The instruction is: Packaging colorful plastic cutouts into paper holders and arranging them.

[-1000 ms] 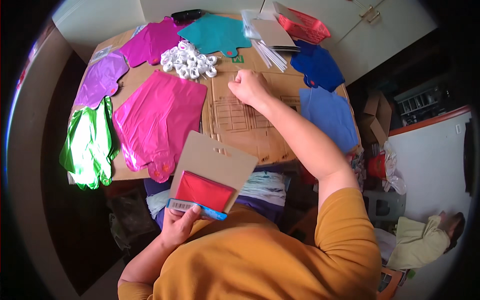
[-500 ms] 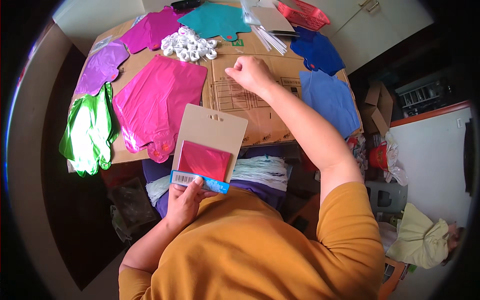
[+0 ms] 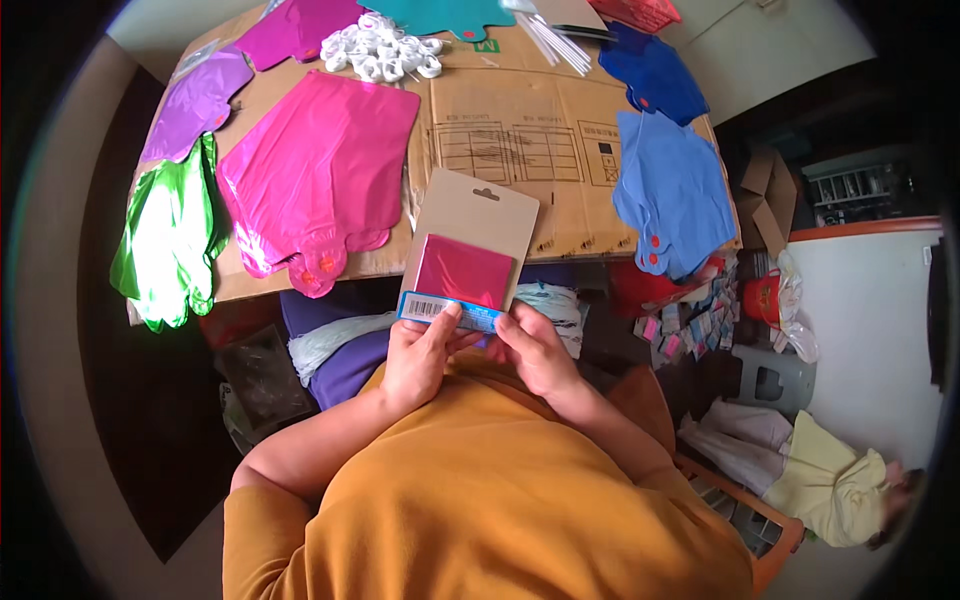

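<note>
Both hands hold a beige hang card just beyond the table's near edge. A folded pink foil sheet lies flat against it, and a blue label strip with a barcode crosses its lower end. My left hand pinches the bottom edge, thumb on the label. My right hand grips the lower right corner; its fingertips behind the card are hidden. Nearest on the table lies a stack of flat pink foil balloons, with tabs toward me.
Flat foil balloons ring the cardboard-covered table: green, lilac, teal, dark blue and light blue. White string coils and white sticks lie at the back. Pale string bundles cross my lap.
My right hand has come back from above the table to the card's lower right corner. The card has shifted right and tilts more. The view has moved, uncovering more of the light blue balloons.
</note>
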{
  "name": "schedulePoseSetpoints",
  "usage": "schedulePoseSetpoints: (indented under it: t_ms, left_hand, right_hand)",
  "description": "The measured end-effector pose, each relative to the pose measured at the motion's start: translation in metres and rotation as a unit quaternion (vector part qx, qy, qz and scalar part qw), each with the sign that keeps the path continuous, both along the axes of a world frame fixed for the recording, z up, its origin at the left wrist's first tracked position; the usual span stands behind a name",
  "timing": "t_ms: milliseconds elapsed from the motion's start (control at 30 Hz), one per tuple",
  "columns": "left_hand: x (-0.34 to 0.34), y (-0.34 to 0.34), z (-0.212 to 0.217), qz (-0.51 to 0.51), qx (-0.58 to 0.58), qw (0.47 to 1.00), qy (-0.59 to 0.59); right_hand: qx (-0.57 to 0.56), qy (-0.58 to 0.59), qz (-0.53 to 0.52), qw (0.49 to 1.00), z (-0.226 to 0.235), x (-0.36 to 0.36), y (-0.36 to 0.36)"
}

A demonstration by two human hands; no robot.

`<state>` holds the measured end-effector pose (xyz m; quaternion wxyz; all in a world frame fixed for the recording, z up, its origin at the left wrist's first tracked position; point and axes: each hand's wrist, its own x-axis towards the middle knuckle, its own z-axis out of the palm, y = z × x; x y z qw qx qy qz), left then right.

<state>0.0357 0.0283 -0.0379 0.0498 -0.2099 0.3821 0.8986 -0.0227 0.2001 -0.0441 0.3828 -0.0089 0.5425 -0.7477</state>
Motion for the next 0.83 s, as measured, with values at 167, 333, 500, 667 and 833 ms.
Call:
schedulePoseSetpoints:
  t_ms: [167,333,500,667,833]
  left_hand:
    - [0.000,0.005,0.009,0.008,-0.033,0.999,-0.034]
    - [-0.003,-0.002,0.005,-0.014,-0.010,0.999,-0.035]
    - [-0.006,-0.026,0.019,-0.055,-0.033,0.996,-0.065]
    - [-0.006,-0.018,0.018,-0.046,-0.095,0.994,-0.011]
    - [0.001,-0.012,0.012,-0.069,-0.200,0.977,0.029]
  right_hand:
    - [0.014,0.050,-0.113,0.992,0.004,-0.001,-0.031]
    - [0.021,0.036,-0.133,0.990,0.002,-0.002,-0.037]
    - [0.031,0.036,-0.118,0.992,0.007,-0.008,-0.026]
    - [-0.043,-0.040,-0.117,0.991,0.015,-0.011,-0.022]
    - [0.062,0.027,-0.061,0.996,0.018,-0.010,-0.010]
